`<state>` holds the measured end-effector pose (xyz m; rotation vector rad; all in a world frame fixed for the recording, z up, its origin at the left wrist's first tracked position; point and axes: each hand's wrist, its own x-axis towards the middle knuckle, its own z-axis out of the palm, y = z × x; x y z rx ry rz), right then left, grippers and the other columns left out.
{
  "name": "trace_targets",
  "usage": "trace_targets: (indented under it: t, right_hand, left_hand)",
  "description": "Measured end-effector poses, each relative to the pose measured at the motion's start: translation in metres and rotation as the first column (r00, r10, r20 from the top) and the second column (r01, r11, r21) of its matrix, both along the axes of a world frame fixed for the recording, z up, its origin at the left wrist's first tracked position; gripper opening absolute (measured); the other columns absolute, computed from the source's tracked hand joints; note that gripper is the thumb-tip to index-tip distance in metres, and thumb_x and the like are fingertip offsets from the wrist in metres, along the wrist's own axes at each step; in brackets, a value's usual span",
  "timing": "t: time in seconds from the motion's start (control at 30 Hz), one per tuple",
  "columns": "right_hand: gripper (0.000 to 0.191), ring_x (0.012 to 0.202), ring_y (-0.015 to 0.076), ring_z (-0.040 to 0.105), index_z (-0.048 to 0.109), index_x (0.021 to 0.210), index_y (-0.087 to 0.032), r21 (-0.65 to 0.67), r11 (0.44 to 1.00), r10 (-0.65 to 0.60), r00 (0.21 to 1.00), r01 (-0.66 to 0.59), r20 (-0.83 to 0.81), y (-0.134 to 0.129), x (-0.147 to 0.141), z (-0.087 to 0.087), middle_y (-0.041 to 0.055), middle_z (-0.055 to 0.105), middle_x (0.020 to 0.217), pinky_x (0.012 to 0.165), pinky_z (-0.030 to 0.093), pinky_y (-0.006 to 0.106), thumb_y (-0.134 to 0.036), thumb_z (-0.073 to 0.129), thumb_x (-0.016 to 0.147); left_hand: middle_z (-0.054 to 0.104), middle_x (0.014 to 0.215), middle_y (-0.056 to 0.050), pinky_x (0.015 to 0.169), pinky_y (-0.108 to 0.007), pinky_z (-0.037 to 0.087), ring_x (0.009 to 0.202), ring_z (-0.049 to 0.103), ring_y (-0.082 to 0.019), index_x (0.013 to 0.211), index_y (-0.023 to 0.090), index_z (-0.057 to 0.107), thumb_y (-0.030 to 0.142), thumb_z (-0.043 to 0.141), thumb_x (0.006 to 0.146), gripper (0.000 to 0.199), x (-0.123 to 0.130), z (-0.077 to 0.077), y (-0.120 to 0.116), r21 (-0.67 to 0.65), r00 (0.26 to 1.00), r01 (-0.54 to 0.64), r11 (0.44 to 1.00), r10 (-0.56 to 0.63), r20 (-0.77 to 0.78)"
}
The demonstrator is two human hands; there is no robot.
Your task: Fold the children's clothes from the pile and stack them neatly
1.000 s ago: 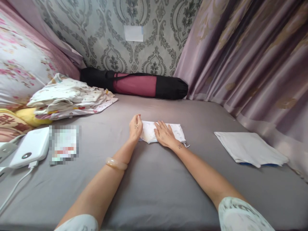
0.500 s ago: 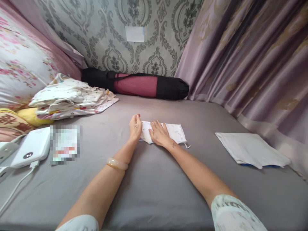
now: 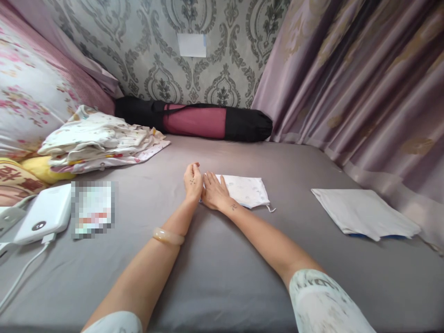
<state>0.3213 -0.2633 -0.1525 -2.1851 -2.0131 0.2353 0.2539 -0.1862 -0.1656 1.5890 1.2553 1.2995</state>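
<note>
A small white printed cloth (image 3: 246, 189) lies flat on the grey sheet, with a short string at its right corner. My right hand (image 3: 214, 190) rests palm down on the cloth's left part, fingers stretched out. Beside it, at the cloth's left edge, my left hand (image 3: 193, 181) stands on its side with its fingers curled together. What its fingers hold, if anything, is hidden. The two hands are close together at that edge.
A folded white cloth (image 3: 364, 210) lies to the right. At the left are a white power bank (image 3: 46, 212) with a cable, a blurred packet (image 3: 93, 209) and stacked clothes (image 3: 100, 141). A black and red bag (image 3: 194, 121) lies along the wall.
My right hand has slid left across the cloth towards my left hand, uncovering more of the cloth's middle. My left hand has stayed at the left edge.
</note>
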Motion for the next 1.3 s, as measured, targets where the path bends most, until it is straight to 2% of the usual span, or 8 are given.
trace_targets:
  t: [0.37, 0.53, 0.7, 0.83, 0.9, 0.97, 1.17, 1.3]
  right_hand:
    - [0.059, 0.147, 0.0244, 0.014, 0.026, 0.151, -0.009, 0.030, 1.000, 0.003, 0.996, -0.001, -0.092, -0.005, 0.008, 0.006, 0.0134, 0.020, 0.159, 0.117, 0.008, 0.051, -0.038, 0.018, 0.100]
    - [0.057, 0.147, 0.0269, 0.014, 0.030, 0.150, -0.011, 0.097, 0.990, -0.103, 0.995, 0.103, -0.004, -0.035, 0.042, 0.009, 0.0140, 0.022, 0.158, 0.117, 0.003, 0.052, -0.037, 0.024, 0.100]
    - [0.057, 0.147, 0.0276, 0.014, 0.030, 0.150, -0.012, 0.026, 0.977, -0.213, 0.974, 0.212, 0.074, -0.070, 0.084, 0.004, 0.0138, 0.022, 0.158, 0.117, 0.007, 0.051, -0.039, 0.021, 0.100]
    - [0.058, 0.146, 0.0258, 0.018, 0.029, 0.151, -0.014, -0.006, 0.978, -0.209, 0.975, 0.210, 0.075, -0.081, 0.094, 0.000, 0.0126, 0.025, 0.157, 0.117, 0.010, 0.048, -0.040, 0.019, 0.100]
    - [0.058, 0.145, 0.0260, 0.020, 0.028, 0.151, -0.014, -0.011, 0.979, -0.203, 0.977, 0.204, 0.065, -0.080, 0.095, 0.000, 0.0130, 0.026, 0.157, 0.117, 0.011, 0.047, -0.041, 0.020, 0.100]
    - [0.058, 0.145, 0.0263, 0.021, 0.029, 0.151, -0.015, -0.018, 0.982, -0.189, 0.981, 0.190, 0.047, -0.080, 0.098, 0.000, 0.0132, 0.027, 0.157, 0.117, 0.011, 0.047, -0.042, 0.022, 0.100]
    - [0.050, 0.142, 0.0245, 0.029, 0.042, 0.144, -0.014, 0.060, 0.983, -0.174, 0.985, 0.174, -0.004, -0.097, 0.124, 0.000, 0.0141, 0.037, 0.152, 0.115, 0.022, 0.041, -0.033, 0.032, 0.099]
    - [0.044, 0.129, 0.0195, 0.046, 0.050, 0.137, -0.017, 0.190, 0.951, -0.235, 0.969, 0.244, -0.071, -0.117, 0.154, 0.000, 0.0106, 0.046, 0.145, 0.107, 0.034, 0.030, -0.025, 0.041, 0.095]
  left_hand:
    - [0.069, 0.109, -0.011, 0.096, -0.034, 0.046, 0.107, 0.063, -0.021, 0.098, 0.018, 0.063, 0.032, 0.034, 0.093, 0.033, 0.001, 0.000, -0.001, 0.028, 1.000, 0.008, 1.000, -0.008, 0.010]
    - [0.068, 0.113, -0.013, 0.094, -0.035, 0.047, 0.107, 0.063, -0.022, 0.107, 0.015, 0.062, 0.030, 0.035, 0.093, 0.034, 0.002, 0.002, -0.006, 0.068, 0.986, 0.055, 0.996, -0.044, -0.159]
    - [0.062, 0.126, -0.016, 0.103, -0.040, 0.041, 0.117, 0.058, -0.026, 0.126, 0.012, 0.053, 0.029, 0.046, 0.090, 0.040, 0.005, 0.000, -0.019, 0.137, 0.857, 0.227, 0.964, -0.131, -0.499]
    - [0.049, 0.143, -0.014, 0.115, -0.049, 0.023, 0.137, 0.038, -0.027, 0.137, 0.015, 0.044, 0.035, 0.041, 0.095, 0.047, 0.007, -0.002, -0.031, 0.173, 0.644, 0.465, 0.868, -0.198, -0.739]
    - [0.047, 0.146, -0.014, 0.115, -0.052, 0.020, 0.139, 0.035, -0.028, 0.137, 0.016, 0.045, 0.037, 0.038, 0.096, 0.046, 0.007, -0.004, -0.035, 0.106, 0.523, 0.533, 0.840, -0.228, -0.821]
    - [0.046, 0.146, -0.013, 0.114, -0.053, 0.021, 0.140, 0.034, -0.028, 0.135, 0.017, 0.047, 0.037, 0.034, 0.097, 0.045, 0.006, -0.004, -0.036, 0.060, 0.448, 0.556, 0.829, -0.238, -0.862]
    - [0.044, 0.148, -0.012, 0.114, -0.051, 0.024, 0.141, 0.032, -0.027, 0.135, 0.018, 0.047, 0.033, 0.029, 0.098, 0.044, 0.006, -0.012, -0.024, 0.020, 0.441, 0.555, 0.832, -0.274, -0.854]
    - [0.046, 0.144, -0.018, 0.109, -0.042, 0.034, 0.135, 0.041, -0.028, 0.135, 0.012, 0.047, 0.033, 0.042, 0.091, 0.049, -0.001, -0.012, -0.010, 0.025, 0.488, 0.544, 0.839, -0.292, -0.822]
